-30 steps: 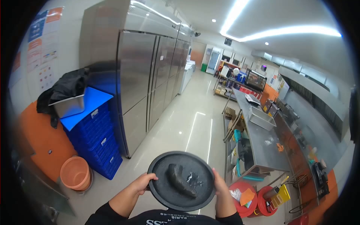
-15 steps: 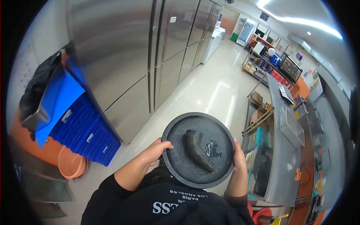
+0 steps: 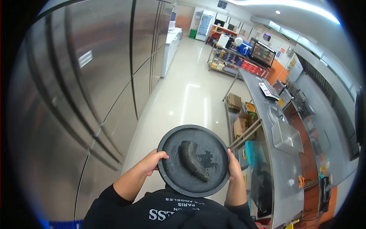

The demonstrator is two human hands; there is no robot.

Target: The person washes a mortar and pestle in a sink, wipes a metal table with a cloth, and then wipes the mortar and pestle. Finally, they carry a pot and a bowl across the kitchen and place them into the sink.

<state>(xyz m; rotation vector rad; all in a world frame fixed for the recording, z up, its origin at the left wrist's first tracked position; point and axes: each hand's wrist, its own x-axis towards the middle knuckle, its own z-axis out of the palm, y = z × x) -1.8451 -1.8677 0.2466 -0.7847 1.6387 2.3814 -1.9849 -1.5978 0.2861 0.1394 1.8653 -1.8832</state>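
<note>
In the lower middle of the head view, a shallow, round stone mortar (image 3: pixel 211 142) is held above the pale tiled floor (image 3: pixel 185 97), with a curved stone pestle (image 3: pixel 193 162) lying in it. The pestle's long axis slants from just above the mortar's middle down toward the lower right; its broad, blunt end points up the frame, its narrower tip to the lower right, and its bulging side faces lower left. It is dark grey-green, rough and mottled, bent like a horn. The mortar is dark grey and speckled, with a raised rim and a darker, wet-looking patch right of the pestle. The left hand (image 3: pixel 153 161) pinches the left rim, thumb on top; the right hand (image 3: pixel 234 166) grips the right edge. The fingers beneath are largely hidden.
</note>
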